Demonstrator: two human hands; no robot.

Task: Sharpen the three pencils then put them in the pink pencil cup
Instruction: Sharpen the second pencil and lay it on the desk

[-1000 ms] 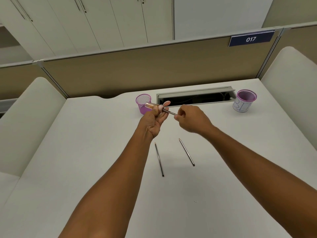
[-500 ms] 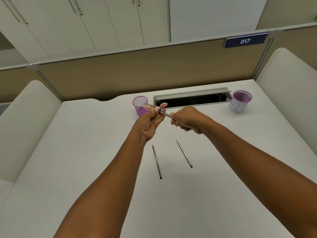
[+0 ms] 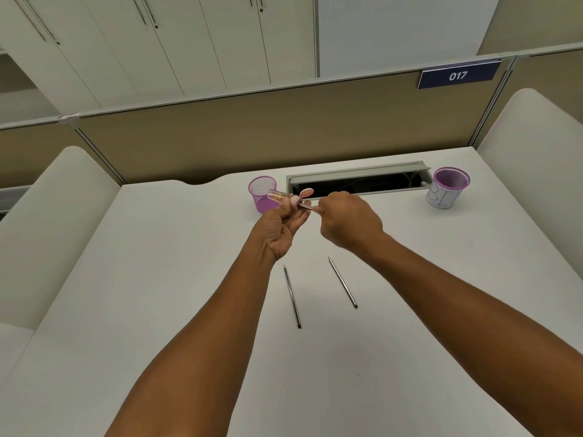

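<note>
The thin dark pencil (image 3: 306, 206) I'm sharpening now shows only a short stub between my hands: my right hand (image 3: 348, 223), fingers pinched on it, has closed toward the small pink sharpener with clear shavings tube (image 3: 285, 197) gripped in my left hand (image 3: 282, 227). So it's feeding in. Two pencils on the white desk (image 3: 157, 279) and the pink mesh pencil cup (image 3: 262, 192) wait.

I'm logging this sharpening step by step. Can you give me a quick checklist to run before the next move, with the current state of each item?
1. Sharpener gripped in left hand: ok.
2. Pencil in right hand seated in the sharpener: ok.
3. Its tip sharp enough: cannot tell, hidden.
4. Two other pencils within reach on the desk: ok.
5. Pink pencil cup upright, mouth unblocked: ok.
</note>
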